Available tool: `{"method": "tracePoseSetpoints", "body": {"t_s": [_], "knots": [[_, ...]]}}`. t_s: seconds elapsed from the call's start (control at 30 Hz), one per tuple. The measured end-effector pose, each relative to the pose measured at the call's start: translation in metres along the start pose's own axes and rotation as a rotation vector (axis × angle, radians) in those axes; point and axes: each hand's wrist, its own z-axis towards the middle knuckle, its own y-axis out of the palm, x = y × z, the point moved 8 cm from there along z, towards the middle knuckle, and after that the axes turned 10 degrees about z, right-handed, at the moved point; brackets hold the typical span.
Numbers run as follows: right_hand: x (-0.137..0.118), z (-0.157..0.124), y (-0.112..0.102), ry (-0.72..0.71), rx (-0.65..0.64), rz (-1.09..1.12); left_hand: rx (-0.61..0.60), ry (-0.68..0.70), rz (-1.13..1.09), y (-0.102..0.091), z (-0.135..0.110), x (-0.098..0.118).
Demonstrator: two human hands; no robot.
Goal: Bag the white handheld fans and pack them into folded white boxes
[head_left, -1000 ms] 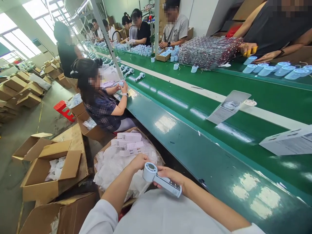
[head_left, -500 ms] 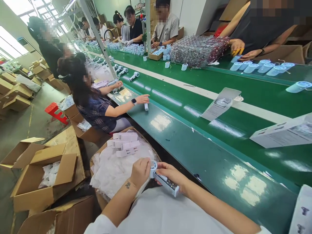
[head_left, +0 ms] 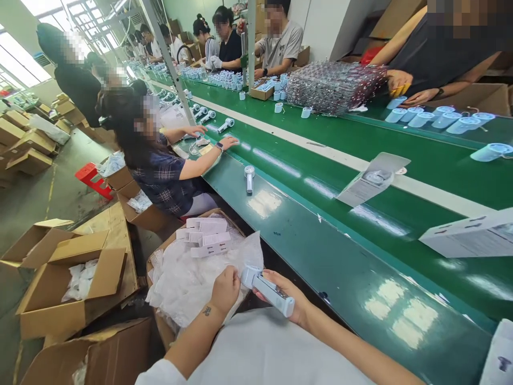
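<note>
A light blue handheld fan [head_left: 273,295] lies tilted in my right hand [head_left: 294,299], whose fingers wrap around its handle from the far side. The fan's round head points left, close to my left hand [head_left: 225,289]. My left hand is closed, its fingertips pinching a translucent white plastic bag [head_left: 253,250] that stands up behind the fan head. Part of the bag is hidden by the hand and fan. Under my left hand sits a large carton heaped with more plastic bags [head_left: 180,283], with several folded white boxes [head_left: 208,235] on top.
Along my right runs a dark green bench [head_left: 304,235], bearing another handheld fan [head_left: 249,179] near a seated co-worker [head_left: 160,166]. Beyond it, the green conveyor [head_left: 280,139] carries open white boxes [head_left: 366,179]. Cardboard cartons [head_left: 56,321] stand at left.
The fan in my right hand has been turned over, showing its smoother side. A plastic bag now rises by my left hand. The co-worker has let go of a fan on the bench and reaches away.
</note>
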Motion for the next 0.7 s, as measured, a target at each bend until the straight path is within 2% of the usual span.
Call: {"method": "tracePoseSetpoints", "body": {"t_s": [0.17,0.3,0.4,0.5,0.6,0.7], "knots": [[0.0,-0.002,-0.005,0.017,0.095,0.044,-0.085,-0.036,-0.014,0.009,-0.012,0.002],[0.004,-0.002,-0.002,0.043,0.095,0.052,-0.187,-0.086,-0.03,0.019,-0.019,0.002],[0.007,0.001,0.0,0.065,0.151,0.094,-0.154,-0.172,-0.042,0.022,-0.015,-0.003],[-0.001,0.004,0.006,0.071,0.193,0.068,0.005,-0.07,-0.018,0.006,-0.007,0.006],[-0.012,0.003,0.021,0.108,0.141,-0.003,0.29,0.137,0.03,-0.033,-0.008,0.022],[-0.015,0.0,0.033,0.205,0.108,-0.029,0.563,0.194,0.001,-0.075,-0.02,0.029]]}}
